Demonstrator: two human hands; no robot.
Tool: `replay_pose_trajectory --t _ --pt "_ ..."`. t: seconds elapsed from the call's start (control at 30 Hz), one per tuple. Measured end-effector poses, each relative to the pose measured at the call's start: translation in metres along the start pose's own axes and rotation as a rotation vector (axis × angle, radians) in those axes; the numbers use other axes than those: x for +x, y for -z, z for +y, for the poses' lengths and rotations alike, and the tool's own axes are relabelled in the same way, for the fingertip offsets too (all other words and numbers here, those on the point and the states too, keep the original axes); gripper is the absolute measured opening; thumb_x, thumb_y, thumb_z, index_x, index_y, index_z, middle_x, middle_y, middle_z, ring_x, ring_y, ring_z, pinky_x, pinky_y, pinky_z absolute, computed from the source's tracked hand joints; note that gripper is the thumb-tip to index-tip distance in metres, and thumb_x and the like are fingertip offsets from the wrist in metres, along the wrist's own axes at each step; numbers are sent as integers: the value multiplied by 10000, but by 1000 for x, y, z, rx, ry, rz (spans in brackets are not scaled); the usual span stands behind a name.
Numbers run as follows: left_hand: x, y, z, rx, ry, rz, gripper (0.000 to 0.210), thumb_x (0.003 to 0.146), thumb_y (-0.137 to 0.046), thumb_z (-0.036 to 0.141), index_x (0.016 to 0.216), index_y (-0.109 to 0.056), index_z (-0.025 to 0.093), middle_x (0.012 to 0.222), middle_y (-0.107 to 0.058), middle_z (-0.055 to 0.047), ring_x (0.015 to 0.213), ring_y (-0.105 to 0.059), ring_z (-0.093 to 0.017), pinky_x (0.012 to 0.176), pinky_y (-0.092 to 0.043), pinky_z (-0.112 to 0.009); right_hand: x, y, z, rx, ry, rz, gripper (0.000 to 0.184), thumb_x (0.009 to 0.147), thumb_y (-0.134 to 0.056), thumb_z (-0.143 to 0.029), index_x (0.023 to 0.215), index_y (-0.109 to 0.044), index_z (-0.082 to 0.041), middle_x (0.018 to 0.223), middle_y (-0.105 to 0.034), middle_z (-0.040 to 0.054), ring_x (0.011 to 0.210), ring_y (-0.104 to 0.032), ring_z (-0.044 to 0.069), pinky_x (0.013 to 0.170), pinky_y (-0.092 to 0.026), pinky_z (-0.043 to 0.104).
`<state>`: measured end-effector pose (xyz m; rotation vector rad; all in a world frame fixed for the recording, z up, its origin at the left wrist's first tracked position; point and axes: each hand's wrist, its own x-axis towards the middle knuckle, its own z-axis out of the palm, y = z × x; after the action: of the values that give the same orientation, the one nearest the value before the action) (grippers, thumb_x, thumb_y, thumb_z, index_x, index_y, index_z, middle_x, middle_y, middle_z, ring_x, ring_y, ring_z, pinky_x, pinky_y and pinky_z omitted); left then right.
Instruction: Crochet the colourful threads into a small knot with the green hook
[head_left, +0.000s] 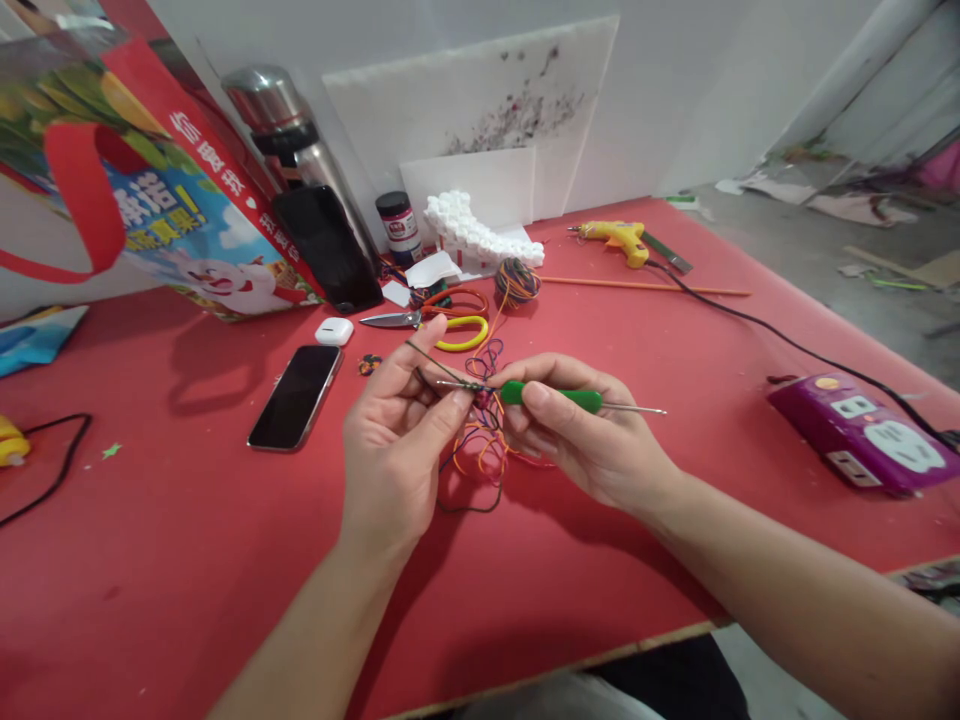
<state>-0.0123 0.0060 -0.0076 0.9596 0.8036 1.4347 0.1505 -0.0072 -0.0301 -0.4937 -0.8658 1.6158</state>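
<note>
My right hand (pixel 581 425) grips a crochet hook (pixel 559 396) by its green handle, with bare metal showing at both ends. Its left tip reaches into a small piece of crochet (pixel 484 396) that my left hand (pixel 397 430) pinches between thumb and fingers. A dark green strand of yarn runs up over the left index finger. Loose multicoloured yarn (pixel 480 455) hangs and coils beneath the hands. Behind them sits a ball of variegated yarn (pixel 517 282). Just beyond the left fingertips lie scissors (pixel 450 325) with red and yellow handles.
A phone (pixel 295 398) and a white earbud case (pixel 334 331) lie left. Another phone (pixel 330 250) leans on a steel flask, beside a colourful bag (pixel 187 220). A yellow glue gun (pixel 619 240) and a purple power strip (pixel 862 430) are right, joined by a cable.
</note>
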Motion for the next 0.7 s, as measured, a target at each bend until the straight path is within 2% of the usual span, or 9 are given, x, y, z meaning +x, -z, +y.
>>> replay_pose_trajectory --t 0.13,0.3,0.53,0.7 --pt "-1 2 -1 0 -23 -44 405 804 -889 98 1155 -877 299 876 -801 6 787 -746 -78 741 -615 -114 -4 8 3 -177 80 -74 140 1012 -789 -307 1123 -847 -244 764 -655 -14 588 -496 74 559 -417 250" --pt "-3 2 -2 51 -81 -51 372 851 -887 123 1168 -870 316 889 -803 9 815 -753 -83 747 -618 -117 -5 13 3 -301 170 -95 165 1008 -789 -300 1150 -867 -272 877 -664 24 644 -523 98 567 -421 272" --pt "-4 5 -4 114 -146 -61 378 897 -861 144 1225 -853 330 919 -799 1 837 -740 -92 748 -617 -134 -5 15 3 -337 193 -125 179 1007 -785 -276 1167 -866 -276 893 -686 33 662 -554 107 575 -448 270" --pt "-4 4 -3 94 -89 -76 405 888 -853 130 1238 -852 335 908 -784 -4 817 -721 -91 752 -610 -142 -6 9 4 -245 130 -73 144 1018 -781 -297 1137 -854 -264 806 -694 7 630 -539 89 580 -444 248"
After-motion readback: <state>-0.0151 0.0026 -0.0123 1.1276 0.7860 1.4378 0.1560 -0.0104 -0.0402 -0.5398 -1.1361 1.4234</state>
